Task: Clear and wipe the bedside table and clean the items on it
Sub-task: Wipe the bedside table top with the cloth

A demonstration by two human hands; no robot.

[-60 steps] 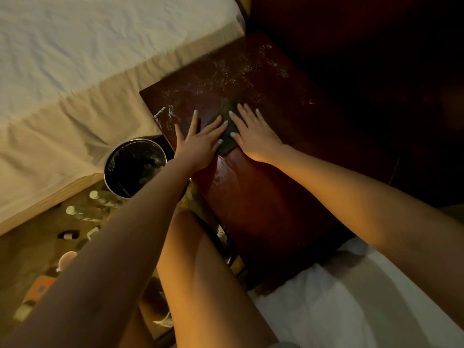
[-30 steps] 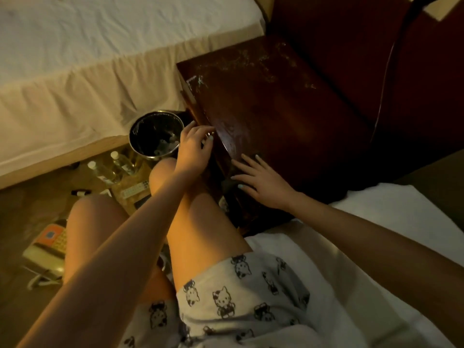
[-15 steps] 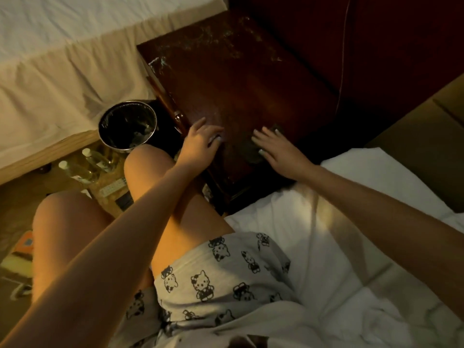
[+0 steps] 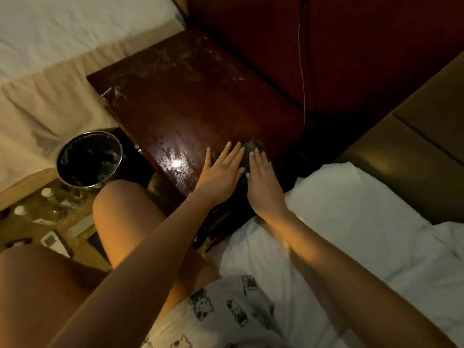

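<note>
The dark red wooden bedside table (image 4: 190, 106) stands between two beds, its top wet and shiny near me, with whitish dusty streaks toward its far edge. A dark cloth (image 4: 253, 146) lies on the near right corner of the top. My left hand (image 4: 221, 169) and my right hand (image 4: 261, 179) lie flat side by side on the cloth, fingers straight, pressing it onto the wood. Most of the cloth is hidden under them.
A round metal bin (image 4: 89, 159) with a black liner stands on the floor left of the table. Clear bottles (image 4: 50, 199), a remote (image 4: 81, 226) and other small items lie on the floor. A cable (image 4: 302, 71) hangs behind the table. White bedding (image 4: 351, 222) lies at right.
My left hand came off the table's left edge and joined my right hand on the cloth. Both hands now press it at the near right corner.
</note>
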